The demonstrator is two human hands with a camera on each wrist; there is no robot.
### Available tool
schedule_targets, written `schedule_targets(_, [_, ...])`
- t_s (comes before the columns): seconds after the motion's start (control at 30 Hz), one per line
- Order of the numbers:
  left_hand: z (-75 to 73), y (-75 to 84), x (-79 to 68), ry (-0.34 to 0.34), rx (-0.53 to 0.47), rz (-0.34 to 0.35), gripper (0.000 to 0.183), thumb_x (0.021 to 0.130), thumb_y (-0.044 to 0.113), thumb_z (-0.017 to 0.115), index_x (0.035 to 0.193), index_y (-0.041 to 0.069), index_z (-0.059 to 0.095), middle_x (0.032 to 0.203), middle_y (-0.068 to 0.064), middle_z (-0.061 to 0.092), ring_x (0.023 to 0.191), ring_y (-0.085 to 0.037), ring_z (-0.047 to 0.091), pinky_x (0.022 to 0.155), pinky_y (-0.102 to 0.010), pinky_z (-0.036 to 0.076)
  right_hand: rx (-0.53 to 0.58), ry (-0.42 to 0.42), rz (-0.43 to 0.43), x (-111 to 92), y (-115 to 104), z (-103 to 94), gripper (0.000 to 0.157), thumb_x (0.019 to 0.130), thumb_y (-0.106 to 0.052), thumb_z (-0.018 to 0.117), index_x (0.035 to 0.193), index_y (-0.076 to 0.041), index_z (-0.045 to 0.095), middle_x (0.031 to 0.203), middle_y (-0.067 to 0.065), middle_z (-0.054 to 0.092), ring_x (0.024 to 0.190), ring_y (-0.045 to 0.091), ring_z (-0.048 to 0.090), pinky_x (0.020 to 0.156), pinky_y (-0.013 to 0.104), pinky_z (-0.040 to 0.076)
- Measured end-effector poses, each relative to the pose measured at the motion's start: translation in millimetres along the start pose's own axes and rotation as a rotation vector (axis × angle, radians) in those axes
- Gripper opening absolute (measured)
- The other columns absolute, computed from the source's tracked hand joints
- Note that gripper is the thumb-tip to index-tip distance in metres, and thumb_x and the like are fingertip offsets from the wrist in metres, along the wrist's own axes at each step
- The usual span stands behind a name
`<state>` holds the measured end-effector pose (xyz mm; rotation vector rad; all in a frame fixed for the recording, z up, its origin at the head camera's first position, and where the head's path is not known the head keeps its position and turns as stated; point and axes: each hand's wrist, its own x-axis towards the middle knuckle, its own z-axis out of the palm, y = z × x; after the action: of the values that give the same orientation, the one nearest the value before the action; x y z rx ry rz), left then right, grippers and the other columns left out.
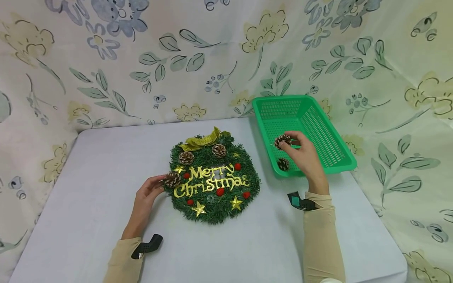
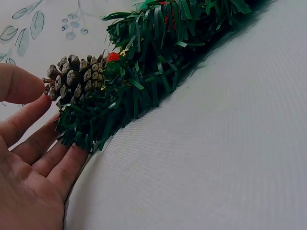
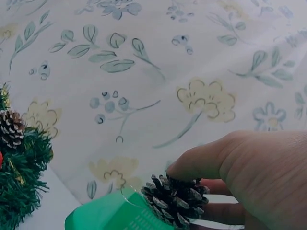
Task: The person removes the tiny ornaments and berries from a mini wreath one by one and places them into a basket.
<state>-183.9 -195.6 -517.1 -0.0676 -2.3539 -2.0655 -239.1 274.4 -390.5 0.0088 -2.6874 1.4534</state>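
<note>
A green tinsel wreath (image 1: 212, 210) with gold "Merry Christmas" lettering lies on the table, bearing pine cones, red berries, stars and a gold bow. At its left edge my left hand (image 1: 148, 192) pinches the end of a pine cone (image 2: 76, 79) between thumb and index finger; the other fingers reach under the greenery. My right hand (image 1: 302, 153) holds a second pine cone (image 3: 175, 199) by thumb and fingers over the green basket (image 1: 345, 165). A thin wire (image 3: 125, 194) sticks out from this cone. Another pine cone (image 1: 283, 164) lies in the basket's near left corner.
The basket stands at the right back of the white table (image 1: 233, 251). Behind and beside the table hangs a floral curtain (image 1: 212, 59). Two more pine cones sit on the wreath's upper part, below the gold bow (image 1: 201, 142).
</note>
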Motion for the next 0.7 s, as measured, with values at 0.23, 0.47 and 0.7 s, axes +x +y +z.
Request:
schedule_targets(0.23, [-1.1, -1.1, -0.6, -0.008, 0.016, -0.011, 0.037, 0.106, 0.012, 0.05, 0.14, -0.002, 0.05, 0.128, 0.02, 0.058, 0.119, 0.006, 0.056, 0.097, -0.009, 0.046, -0.007, -0.01, 0.013, 0.5, 2.1, 0.1, 0.055, 0.101, -0.037, 0.061, 0.147, -0.011, 0.049, 0.142, 0.018, 0.054, 0.132, 0.037, 0.051, 0.1, 0.053, 0.046])
schedule_targets(0.47, [-1.5, -1.3, -0.6, -0.009, 0.009, -0.008, 0.037, 0.106, 0.011, 0.05, 0.14, -0.002, 0.05, 0.129, 0.019, 0.058, 0.12, 0.006, 0.057, 0.096, -0.009, 0.047, -0.022, -0.033, 0.038, 0.6, 3.4, -0.9, 0.057, 0.101, -0.04, 0.061, 0.149, -0.012, 0.047, 0.144, 0.017, 0.053, 0.132, 0.038, 0.051, 0.095, 0.052, 0.048])
schedule_targets(0.7, [0.3, 1.1, -1.5, -0.002, 0.02, -0.016, 0.037, 0.106, 0.011, 0.05, 0.14, -0.002, 0.051, 0.128, 0.019, 0.058, 0.119, 0.006, 0.056, 0.096, -0.009, 0.046, -0.03, -0.046, 0.042, 2.9, 6.1, 1.8, 0.055, 0.101, -0.038, 0.061, 0.148, -0.013, 0.048, 0.146, 0.018, 0.051, 0.134, 0.041, 0.049, 0.096, 0.055, 0.048])
